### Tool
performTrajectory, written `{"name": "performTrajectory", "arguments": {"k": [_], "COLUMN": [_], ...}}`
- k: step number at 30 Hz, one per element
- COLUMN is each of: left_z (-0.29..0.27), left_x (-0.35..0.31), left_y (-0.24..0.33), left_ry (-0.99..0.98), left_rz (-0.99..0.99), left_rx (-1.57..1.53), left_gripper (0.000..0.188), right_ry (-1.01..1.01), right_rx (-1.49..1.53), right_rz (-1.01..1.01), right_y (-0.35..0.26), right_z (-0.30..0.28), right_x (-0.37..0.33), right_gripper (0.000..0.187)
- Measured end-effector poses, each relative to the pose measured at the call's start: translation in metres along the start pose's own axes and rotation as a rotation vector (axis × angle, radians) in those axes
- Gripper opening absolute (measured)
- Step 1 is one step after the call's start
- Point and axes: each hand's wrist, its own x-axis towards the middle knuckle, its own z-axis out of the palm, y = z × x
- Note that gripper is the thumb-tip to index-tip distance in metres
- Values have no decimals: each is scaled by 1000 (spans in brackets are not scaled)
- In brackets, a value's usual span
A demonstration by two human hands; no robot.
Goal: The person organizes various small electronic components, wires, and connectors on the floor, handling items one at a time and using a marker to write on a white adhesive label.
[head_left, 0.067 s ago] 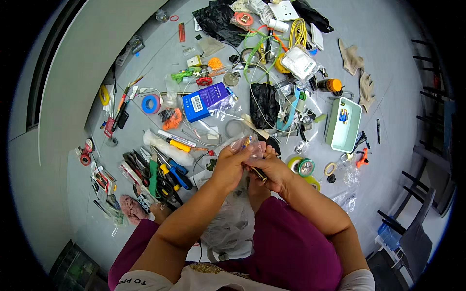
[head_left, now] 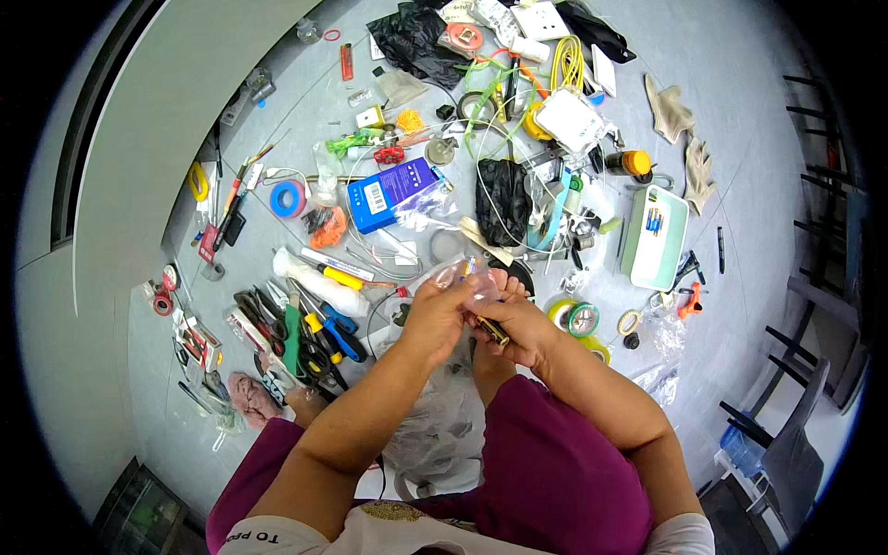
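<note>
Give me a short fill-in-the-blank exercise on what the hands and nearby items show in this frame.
1. Both hands, the left hand and the right hand, meet over a small clear plastic ____.
2. The flat box beyond the hands is ____ in colour.
3. The roll of tape left of that box is ____.
4. The two gloves lie at the far ____ of the floor.

Missing words: bag; blue; blue; right

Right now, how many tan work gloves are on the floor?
2. One glove lies at the upper right, past the white box; the other glove sits just below it, right of the green tray. More could be buried in the clutter.
</note>
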Motion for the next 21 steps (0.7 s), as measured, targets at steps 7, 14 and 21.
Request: {"name": "performTrajectory", "arguments": {"k": [7,14,21], "left_z": [-7,11,27], "left_x": [5,11,17], "left_y": [-5,-26,-36], "left_ry": [118,88,77], "left_rz": [31,44,78], "left_rx": [-245,-393,-498], "left_gripper": [36,25,25], "right_ry": [254,586,828], "right_rx": [128,212,89], "right_rz": [-313,-805,-885], "right_y": [0,-4,-12], "right_z": [4,8,8], "right_x": [3,15,23], "right_gripper": [23,17,24]}}
